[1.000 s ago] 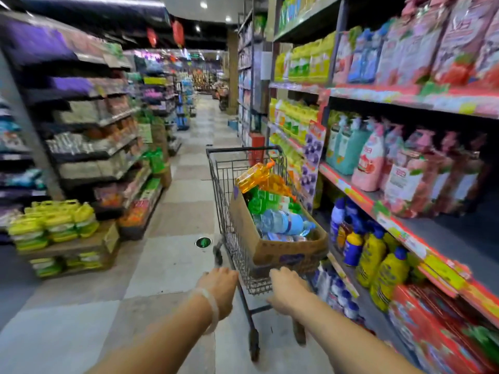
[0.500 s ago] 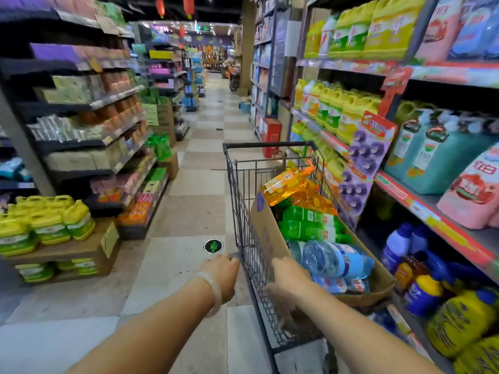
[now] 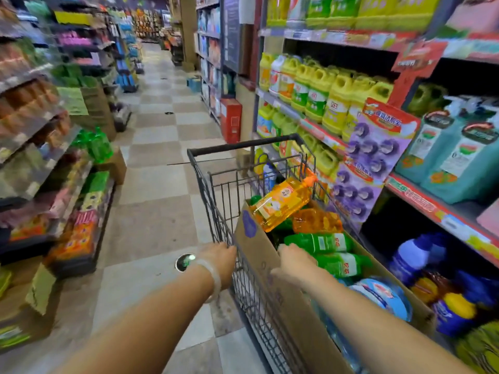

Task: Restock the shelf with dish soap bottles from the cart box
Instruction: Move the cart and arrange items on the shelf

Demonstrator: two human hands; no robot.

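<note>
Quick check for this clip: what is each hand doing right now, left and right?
Left hand: grips the cart at its wire rim.
Right hand: grips the top edge of the cardboard box in the cart.

Both hands, left (image 3: 221,256) and right (image 3: 293,261), grip the cart (image 3: 216,201) and box (image 3: 259,255) of soap bottles (image 3: 282,202).

Bottles (image 3: 318,242) in box (image 3: 272,268) in cart (image 3: 216,201), shelf (image 3: 318,130) right

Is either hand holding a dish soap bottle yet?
No. The left hand rests on the cart and the right hand on the box edge.
</note>
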